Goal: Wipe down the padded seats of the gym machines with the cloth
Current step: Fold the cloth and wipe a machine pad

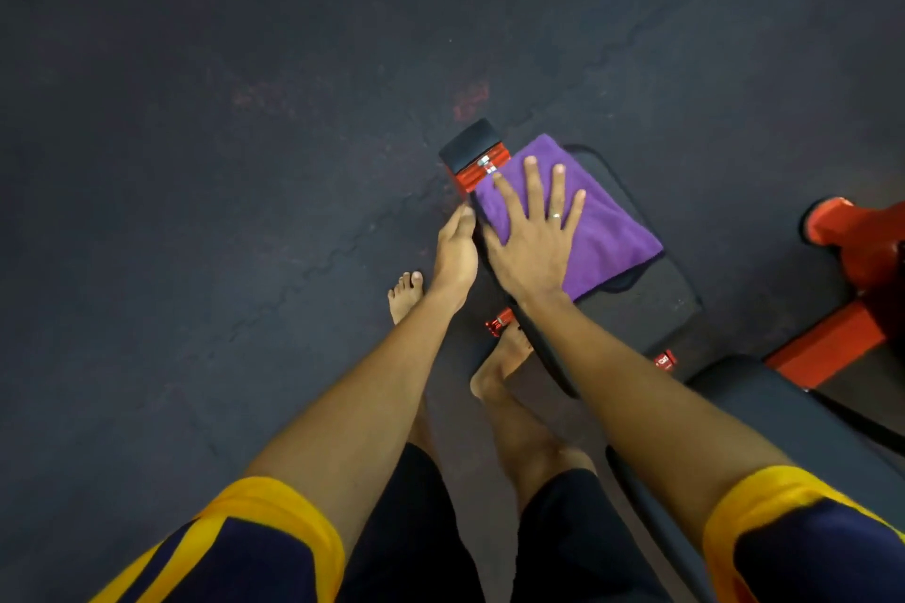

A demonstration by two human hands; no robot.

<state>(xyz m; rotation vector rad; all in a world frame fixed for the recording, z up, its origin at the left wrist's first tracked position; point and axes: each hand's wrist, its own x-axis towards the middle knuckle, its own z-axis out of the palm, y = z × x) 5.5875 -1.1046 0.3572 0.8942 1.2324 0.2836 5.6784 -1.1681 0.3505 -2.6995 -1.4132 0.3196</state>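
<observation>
Cloth: a purple cloth [587, 220] lies folded and flat on the far part of the black seat [656, 304], its right corner reaching toward the seat's right edge.
Right hand: the right hand [531, 230] lies palm down on the cloth's left half, fingers spread and straight, not clenched; a ring shows on one finger.
Left hand: the left hand [455, 255] curls over the seat's left edge just beside the cloth, fingertips touching the edge near the cloth's corner; how firmly it grips I cannot tell.
Seat: black padded surface with a darker rim, tilted across the view from upper left to lower right; bare padding shows below and right of the cloth.
Second pad: another black pad [764, 411] sits nearer the person, below the seat, with a small red label between the two.
Frame: a red frame [852, 313] stands right of the seat; a red bracket [482, 169] with a black end cap sits at the seat's far left corner, touching the cloth's edge.
Floor: dark rubber floor [220, 162] with faint seams and reddish marks.
Person: bare feet stand on the floor left of and under the seat; dark shorts, and dark sleeves with yellow bands.
</observation>
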